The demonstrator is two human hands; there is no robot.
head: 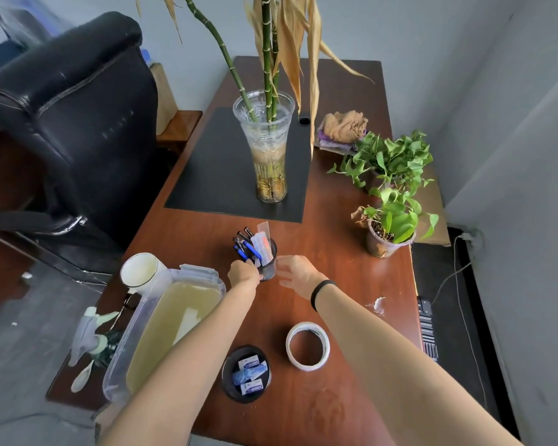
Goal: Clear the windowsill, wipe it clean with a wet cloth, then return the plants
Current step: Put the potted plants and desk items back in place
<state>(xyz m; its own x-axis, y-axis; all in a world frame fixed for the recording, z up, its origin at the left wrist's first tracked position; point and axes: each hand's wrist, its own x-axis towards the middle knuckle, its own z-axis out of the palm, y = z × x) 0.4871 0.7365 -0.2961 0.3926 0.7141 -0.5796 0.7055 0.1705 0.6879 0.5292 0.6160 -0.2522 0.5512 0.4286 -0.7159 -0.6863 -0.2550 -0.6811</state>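
Lots of extra stuff around you on that brown desk (351,284). Black leather chair (71,101) sits at 10 o'clock, with a dark desk mat (213,175) up toward 12. At 8 o'clock there's a clear plastic tub (118,362) of yellowish liquid. A white mug (140,270) is touching its far end and a spray bottle (91,336) is just beside it. Close in at 6 you've got a tape roll (307,366) next to a round black dish (227,381) of little boxes. A power strip (427,329) and its cable (455,272) are off the desk edge at 3.

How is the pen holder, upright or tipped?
Upright: the pen holder stands on the desk, pens sticking from its top. The left hand grips its side; the right hand is blurred beside it.
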